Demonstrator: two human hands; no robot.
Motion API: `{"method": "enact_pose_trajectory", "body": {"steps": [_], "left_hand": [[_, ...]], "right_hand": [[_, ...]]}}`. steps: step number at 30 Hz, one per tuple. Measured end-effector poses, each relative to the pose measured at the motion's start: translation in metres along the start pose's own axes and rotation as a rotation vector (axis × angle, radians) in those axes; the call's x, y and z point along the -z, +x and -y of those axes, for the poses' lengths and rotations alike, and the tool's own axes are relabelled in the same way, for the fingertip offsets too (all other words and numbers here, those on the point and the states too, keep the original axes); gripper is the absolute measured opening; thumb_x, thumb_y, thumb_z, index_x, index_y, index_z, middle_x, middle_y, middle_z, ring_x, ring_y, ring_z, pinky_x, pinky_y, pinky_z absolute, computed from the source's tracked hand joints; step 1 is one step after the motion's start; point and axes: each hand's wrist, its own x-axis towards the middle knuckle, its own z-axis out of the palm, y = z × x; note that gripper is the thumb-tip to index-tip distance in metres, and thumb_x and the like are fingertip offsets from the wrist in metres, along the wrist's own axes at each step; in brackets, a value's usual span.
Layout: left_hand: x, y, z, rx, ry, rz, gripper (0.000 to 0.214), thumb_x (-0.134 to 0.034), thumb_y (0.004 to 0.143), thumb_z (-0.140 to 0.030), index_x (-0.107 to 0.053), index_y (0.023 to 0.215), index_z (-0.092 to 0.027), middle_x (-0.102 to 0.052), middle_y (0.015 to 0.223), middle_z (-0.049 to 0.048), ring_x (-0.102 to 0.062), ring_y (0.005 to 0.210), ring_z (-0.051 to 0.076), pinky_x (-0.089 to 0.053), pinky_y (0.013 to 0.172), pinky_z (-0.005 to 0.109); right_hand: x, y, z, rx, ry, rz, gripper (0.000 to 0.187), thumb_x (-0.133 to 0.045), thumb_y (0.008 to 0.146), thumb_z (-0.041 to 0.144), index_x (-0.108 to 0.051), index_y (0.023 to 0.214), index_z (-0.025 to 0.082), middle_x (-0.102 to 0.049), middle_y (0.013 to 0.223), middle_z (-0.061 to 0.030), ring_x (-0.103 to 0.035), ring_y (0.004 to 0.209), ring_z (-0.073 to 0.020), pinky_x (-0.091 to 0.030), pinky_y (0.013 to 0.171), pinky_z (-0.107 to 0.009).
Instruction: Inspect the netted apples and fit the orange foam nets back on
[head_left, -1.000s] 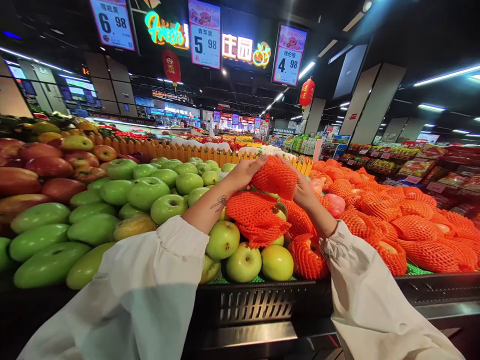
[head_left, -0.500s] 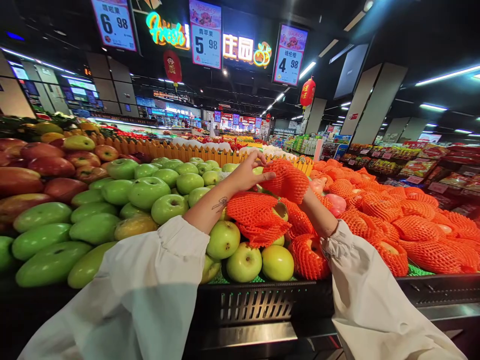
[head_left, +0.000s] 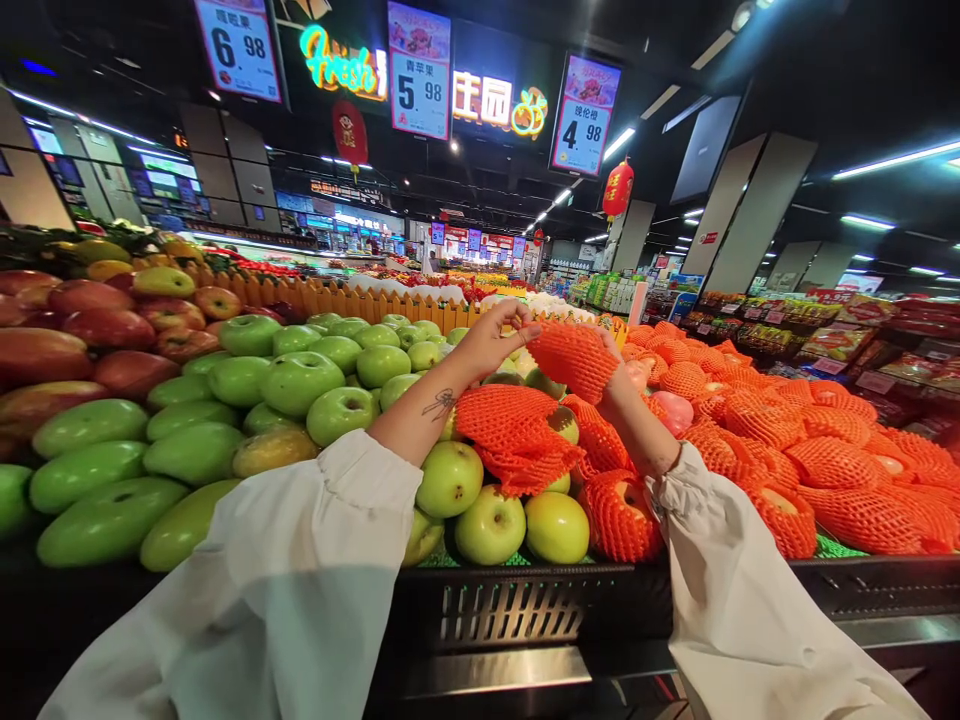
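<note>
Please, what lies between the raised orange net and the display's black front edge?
Head view: another orange net, green apples and net-wrapped fruit lie between the raised net and that edge.

The raised orange netting (head_left: 574,358) looks like soft plastic foam, matt and rough with its open mesh, and the loose netting (head_left: 517,430) draped over the fruit has the same knobbly finish. Close by, the green apples (head_left: 301,383) are smooth and waxy, catching a shine from the lamps, and the red apples (head_left: 109,330) gleam too. Those pale sleeves (head_left: 300,560) are matt, creased cloth. The slotted black crate (head_left: 517,572) seems plastic, above a glossy metal strip (head_left: 510,668).
</note>
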Motion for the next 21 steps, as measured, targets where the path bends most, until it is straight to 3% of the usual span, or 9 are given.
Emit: {"method": "enact_pose_trajectory", "body": {"steps": [3, 7, 11, 14, 19, 21], "left_hand": [[0.0, 0.002, -0.002, 0.028, -0.119, -0.022, 0.027, -0.067, 0.091, -0.029, -0.045, 0.082, -0.017, -0.047, 0.073, -0.0031, -0.046, 0.068, 0.006, -0.038, 0.066, 0.02], [-0.003, 0.002, -0.001, 0.121, -0.163, -0.04, 0.026, -0.06, 0.097, -0.031, -0.04, 0.086, -0.02, -0.042, 0.061, -0.0062, -0.038, 0.052, 0.006, -0.027, 0.054, 0.021], [-0.004, 0.002, -0.002, 0.175, -0.176, -0.047, 0.025, -0.059, 0.097, -0.03, -0.039, 0.085, -0.02, -0.045, 0.058, -0.0061, -0.039, 0.049, 0.006, -0.025, 0.052, 0.02], [-0.003, 0.0, -0.008, 0.213, -0.177, -0.049, 0.026, -0.065, 0.09, -0.029, -0.043, 0.081, -0.018, -0.047, 0.059, -0.0053, -0.041, 0.05, 0.005, -0.027, 0.052, 0.02], [0.0, -0.005, -0.017, 0.181, -0.153, 0.107, 0.054, -0.09, 0.058, -0.053, -0.055, 0.072, -0.013, -0.055, 0.064, -0.0019, -0.049, 0.06, 0.006, -0.036, 0.058, 0.021], [-0.001, -0.004, -0.018, 0.134, -0.124, 0.117, 0.058, -0.091, 0.054, -0.057, -0.058, 0.07, -0.013, -0.055, 0.065, -0.0016, -0.049, 0.062, 0.006, -0.036, 0.06, 0.022]], "right_hand": [[-0.002, -0.007, 0.014, -0.088, 0.155, -0.011, 0.091, -0.082, 0.058, 0.061, -0.051, 0.136, 0.025, -0.064, 0.132, -0.0106, -0.066, 0.118, -0.0343, -0.057, 0.101, -0.051], [-0.01, -0.019, 0.038, 0.017, 0.13, 0.063, 0.077, -0.077, 0.065, 0.044, -0.055, 0.136, 0.024, -0.068, 0.128, -0.0101, -0.065, 0.12, -0.0306, -0.05, 0.111, -0.049], [-0.012, -0.024, 0.049, 0.101, 0.154, 0.071, 0.067, -0.07, 0.063, 0.035, -0.06, 0.129, 0.025, -0.065, 0.133, -0.0079, -0.064, 0.121, -0.0289, -0.047, 0.114, -0.05], [-0.01, -0.025, 0.052, 0.15, 0.038, 0.091, 0.067, -0.076, 0.061, 0.035, -0.062, 0.125, 0.026, -0.065, 0.133, -0.0066, -0.062, 0.124, -0.0297, -0.045, 0.115, -0.052], [-0.008, -0.028, 0.057, 0.26, -0.141, 0.058, 0.075, -0.082, 0.062, 0.03, -0.059, 0.133, 0.027, -0.058, 0.142, -0.0083, -0.055, 0.134, -0.0302, -0.039, 0.119, -0.054], [-0.008, -0.027, 0.058, 0.298, -0.188, 0.063, 0.077, -0.082, 0.06, 0.027, -0.059, 0.134, 0.026, -0.057, 0.142, -0.0091, -0.054, 0.134, -0.0303, -0.039, 0.119, -0.054]]}}
